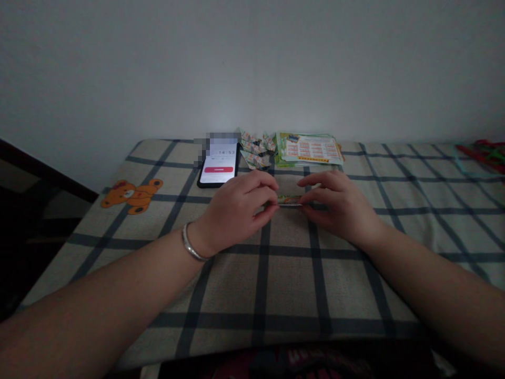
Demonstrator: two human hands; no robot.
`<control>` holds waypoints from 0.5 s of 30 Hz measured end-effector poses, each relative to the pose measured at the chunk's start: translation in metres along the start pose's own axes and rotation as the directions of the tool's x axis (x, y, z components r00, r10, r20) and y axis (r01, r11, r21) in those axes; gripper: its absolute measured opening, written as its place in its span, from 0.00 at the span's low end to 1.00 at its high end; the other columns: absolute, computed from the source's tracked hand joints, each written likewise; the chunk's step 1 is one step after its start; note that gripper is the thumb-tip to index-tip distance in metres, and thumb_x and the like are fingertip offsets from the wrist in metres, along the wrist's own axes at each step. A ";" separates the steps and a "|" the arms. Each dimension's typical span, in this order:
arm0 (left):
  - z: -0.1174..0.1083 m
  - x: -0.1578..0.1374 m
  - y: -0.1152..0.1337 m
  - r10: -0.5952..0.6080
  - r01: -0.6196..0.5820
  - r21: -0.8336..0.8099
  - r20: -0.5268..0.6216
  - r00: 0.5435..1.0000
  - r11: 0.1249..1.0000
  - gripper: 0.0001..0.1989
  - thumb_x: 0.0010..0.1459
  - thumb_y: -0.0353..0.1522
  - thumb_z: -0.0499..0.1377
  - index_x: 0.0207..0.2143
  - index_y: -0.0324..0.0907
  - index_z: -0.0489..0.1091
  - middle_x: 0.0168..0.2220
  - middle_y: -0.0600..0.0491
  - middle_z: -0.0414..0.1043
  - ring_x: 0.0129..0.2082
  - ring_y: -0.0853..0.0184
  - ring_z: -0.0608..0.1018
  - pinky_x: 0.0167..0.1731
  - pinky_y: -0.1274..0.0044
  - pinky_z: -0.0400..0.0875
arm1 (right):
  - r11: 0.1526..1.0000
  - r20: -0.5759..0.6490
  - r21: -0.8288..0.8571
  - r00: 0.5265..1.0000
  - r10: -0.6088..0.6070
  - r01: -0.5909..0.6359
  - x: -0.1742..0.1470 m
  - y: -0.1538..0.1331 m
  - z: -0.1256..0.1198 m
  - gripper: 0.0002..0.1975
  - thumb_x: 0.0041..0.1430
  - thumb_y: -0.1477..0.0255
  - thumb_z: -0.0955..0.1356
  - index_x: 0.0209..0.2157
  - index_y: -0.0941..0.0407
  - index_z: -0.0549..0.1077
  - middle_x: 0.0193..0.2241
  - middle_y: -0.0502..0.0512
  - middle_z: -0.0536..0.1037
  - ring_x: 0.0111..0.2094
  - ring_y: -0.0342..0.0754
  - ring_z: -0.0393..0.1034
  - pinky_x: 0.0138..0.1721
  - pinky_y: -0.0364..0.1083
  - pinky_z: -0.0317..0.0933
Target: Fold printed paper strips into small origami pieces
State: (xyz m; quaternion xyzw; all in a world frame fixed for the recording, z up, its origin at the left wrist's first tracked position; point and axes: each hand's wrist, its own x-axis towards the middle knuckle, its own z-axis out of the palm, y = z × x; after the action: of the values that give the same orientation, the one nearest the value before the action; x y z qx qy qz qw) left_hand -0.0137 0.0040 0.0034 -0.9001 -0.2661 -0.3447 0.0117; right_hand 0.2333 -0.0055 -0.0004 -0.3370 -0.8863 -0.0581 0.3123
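Observation:
A narrow strip of printed paper (289, 200), green with orange and seemingly folded, lies level between my hands just above or on the tablecloth. Its left end is pinched by my left hand (246, 205), which wears a silver bangle (191, 243) at the wrist. My right hand (335, 205) grips the other end between thumb and fingers. Behind the hands are several folded paper pieces (254, 150) with the same sort of print. To their right sits a stack of printed paper sheets (310, 149), the top one showing calendar-like grids.
A lit phone (219, 163) showing a timer lies behind my left hand. An orange bear cutout (132, 196) is at the left of the checked tablecloth (292, 284). Red and green items (487, 155) lie at the far right. A pale wall (252, 63) borders the table's back edge.

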 end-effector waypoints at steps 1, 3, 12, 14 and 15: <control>0.000 0.000 0.000 -0.007 0.007 -0.006 -0.001 1.000 1.000 0.01 0.59 0.26 0.59 0.33 0.40 0.70 0.43 0.49 0.71 0.44 0.66 0.75 0.44 0.73 0.72 | 1.000 0.011 -0.010 1.000 0.003 -0.003 0.000 -0.001 0.000 0.02 0.56 0.74 0.70 0.32 0.53 0.73 0.45 0.58 0.77 0.45 0.55 0.70 0.44 0.55 0.65; 0.000 0.000 0.000 -0.020 0.020 -0.020 0.003 1.000 1.000 0.02 0.59 0.26 0.59 0.33 0.40 0.71 0.43 0.49 0.71 0.43 0.66 0.75 0.44 0.73 0.72 | 1.000 0.029 -0.018 0.999 0.014 -0.013 0.001 -0.002 0.000 0.03 0.55 0.75 0.70 0.32 0.54 0.72 0.46 0.58 0.76 0.46 0.55 0.70 0.44 0.55 0.65; 0.001 0.001 0.000 -0.075 0.075 -0.099 0.013 0.997 0.992 0.02 0.58 0.25 0.58 0.33 0.39 0.68 0.42 0.50 0.70 0.43 0.68 0.74 0.45 0.75 0.70 | 0.998 0.043 -0.062 0.999 -0.007 0.009 -0.001 0.002 0.001 0.02 0.55 0.74 0.70 0.31 0.55 0.71 0.46 0.59 0.76 0.45 0.56 0.70 0.44 0.55 0.66; 0.001 0.001 0.000 -0.115 0.118 -0.135 0.029 0.993 0.984 0.03 0.58 0.24 0.57 0.33 0.39 0.68 0.41 0.50 0.70 0.43 0.68 0.73 0.45 0.75 0.69 | 0.998 0.035 -0.067 0.999 -0.014 0.017 0.000 0.002 0.001 0.02 0.55 0.75 0.70 0.31 0.55 0.71 0.45 0.59 0.77 0.44 0.55 0.70 0.43 0.54 0.66; 0.001 0.001 -0.001 -0.134 0.139 -0.152 0.045 0.990 0.979 0.03 0.58 0.24 0.56 0.33 0.39 0.67 0.40 0.51 0.69 0.43 0.68 0.73 0.45 0.75 0.69 | 0.997 0.033 -0.071 0.999 -0.019 0.021 0.000 0.001 0.000 0.03 0.55 0.75 0.70 0.30 0.55 0.71 0.45 0.59 0.77 0.44 0.55 0.71 0.43 0.54 0.66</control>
State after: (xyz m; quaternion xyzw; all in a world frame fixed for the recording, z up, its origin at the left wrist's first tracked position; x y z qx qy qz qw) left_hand -0.0129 0.0052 0.0037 -0.8838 -0.2997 -0.3488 -0.0865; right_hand 0.2336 -0.0047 -0.0009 -0.3400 -0.8920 -0.0874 0.2848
